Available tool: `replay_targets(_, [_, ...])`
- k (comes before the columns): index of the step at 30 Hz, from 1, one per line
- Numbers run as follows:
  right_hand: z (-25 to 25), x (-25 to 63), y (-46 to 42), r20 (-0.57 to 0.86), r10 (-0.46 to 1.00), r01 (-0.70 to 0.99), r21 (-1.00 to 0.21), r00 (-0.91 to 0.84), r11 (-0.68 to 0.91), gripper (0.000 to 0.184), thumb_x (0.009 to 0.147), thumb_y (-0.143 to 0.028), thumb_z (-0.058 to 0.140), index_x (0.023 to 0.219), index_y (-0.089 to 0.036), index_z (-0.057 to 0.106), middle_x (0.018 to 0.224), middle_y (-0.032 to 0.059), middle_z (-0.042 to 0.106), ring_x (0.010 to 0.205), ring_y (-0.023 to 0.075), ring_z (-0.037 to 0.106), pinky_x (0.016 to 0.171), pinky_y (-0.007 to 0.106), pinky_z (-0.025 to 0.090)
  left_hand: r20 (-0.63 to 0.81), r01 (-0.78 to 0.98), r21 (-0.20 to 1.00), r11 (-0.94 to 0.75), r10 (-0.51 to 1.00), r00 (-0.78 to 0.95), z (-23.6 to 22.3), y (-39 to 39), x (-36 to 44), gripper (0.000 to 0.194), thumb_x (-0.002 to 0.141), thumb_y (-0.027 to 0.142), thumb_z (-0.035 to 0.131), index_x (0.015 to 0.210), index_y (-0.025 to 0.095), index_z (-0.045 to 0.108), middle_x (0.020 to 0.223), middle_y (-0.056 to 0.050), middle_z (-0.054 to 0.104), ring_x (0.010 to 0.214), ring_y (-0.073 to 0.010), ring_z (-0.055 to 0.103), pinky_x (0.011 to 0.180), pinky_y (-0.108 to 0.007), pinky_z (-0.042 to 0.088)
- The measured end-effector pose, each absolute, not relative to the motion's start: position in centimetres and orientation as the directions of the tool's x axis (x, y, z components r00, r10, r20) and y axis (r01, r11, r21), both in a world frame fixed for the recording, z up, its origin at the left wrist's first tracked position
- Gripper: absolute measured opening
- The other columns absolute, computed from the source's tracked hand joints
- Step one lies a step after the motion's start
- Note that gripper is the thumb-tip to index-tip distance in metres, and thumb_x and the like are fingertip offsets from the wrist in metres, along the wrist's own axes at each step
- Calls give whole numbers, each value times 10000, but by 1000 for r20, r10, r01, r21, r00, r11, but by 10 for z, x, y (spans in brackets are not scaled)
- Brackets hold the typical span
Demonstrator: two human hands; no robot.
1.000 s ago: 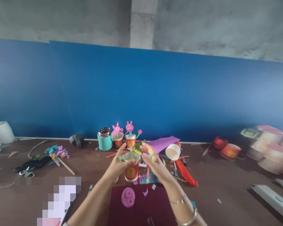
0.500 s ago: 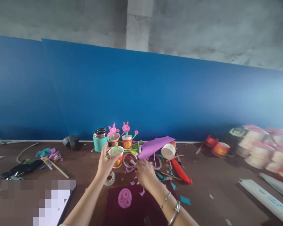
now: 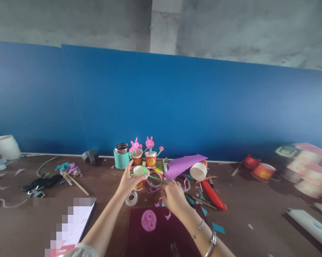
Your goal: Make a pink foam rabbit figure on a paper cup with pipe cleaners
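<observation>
My left hand (image 3: 128, 181) is wrapped round a red and white paper cup (image 3: 141, 172), thumb along its near rim. Green pipe cleaner (image 3: 155, 178) comes out of this cup and reaches right to my right hand (image 3: 173, 193), whose fingers are pinched on its end. Just behind stand two similar cups, a left cup (image 3: 137, 157) and a right cup (image 3: 150, 160), each bearing a pink animal-faced figure with green arms. A round pink paper piece (image 3: 149, 220) with smaller shapes on it lies on a dark red mat (image 3: 139, 242) below my hands.
A turquoise jar (image 3: 122, 159) stands behind my left hand. Purple sheet (image 3: 186, 165), a tipped cup (image 3: 199, 171), a red tool (image 3: 214, 195) and tape roll (image 3: 131, 198) lie around. Pink-topped cups (image 3: 311, 171) are stacked far right. Paper scraps litter the brown table (image 3: 243, 203).
The view has shifted left a little. My right hand now has the green pipe cleaner stretched out sideways from the cup. My left hand keeps hold of the cup.
</observation>
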State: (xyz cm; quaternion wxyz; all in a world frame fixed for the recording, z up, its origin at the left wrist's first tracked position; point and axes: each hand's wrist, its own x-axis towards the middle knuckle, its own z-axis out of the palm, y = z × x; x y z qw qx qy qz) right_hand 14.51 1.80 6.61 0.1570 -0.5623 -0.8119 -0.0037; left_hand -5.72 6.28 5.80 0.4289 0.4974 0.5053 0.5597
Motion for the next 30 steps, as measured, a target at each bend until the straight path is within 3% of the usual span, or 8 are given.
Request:
replay_targets(9, [71,157,24,173,952,943,-178,-251,281,250,832,-136,470,741,-180,699,844,94,709,912,246,596,792,318,367,86,55,996,-76,975,-203,90,53,-67,829,604,380,785,1322,166,431,1273,-189,514,1190,-309,495,914,-403,450])
replay_targets(16, [74,174,28,183,965,950,-212,-190,227,248,827,-156,481,858,-215,720,914,74,713,957,241,594,822,313,355,240,375,897,-234,970,30,85,55,-75,636,591,302,761,1185,164,580,1237,-135,589,1170,-309,522,993,-426,381])
replay_targets(23, [74,226,36,118,993,991,-132,-11,27,259,771,-104,494,785,-182,740,874,125,713,943,293,595,757,347,378,281,542,814,-206,958,-57,91,53,-76,622,657,338,677,1240,182,526,1224,-139,593,1146,-306,540,948,-426,413])
replay_targets(30, [59,235,39,114,988,976,-180,-106,125,308,735,-106,517,963,-200,702,998,77,656,1024,241,537,826,300,360,523,627,699,-345,844,-118,99,46,-67,369,776,311,548,1126,197,569,1143,-91,627,1102,-259,556,955,-397,410])
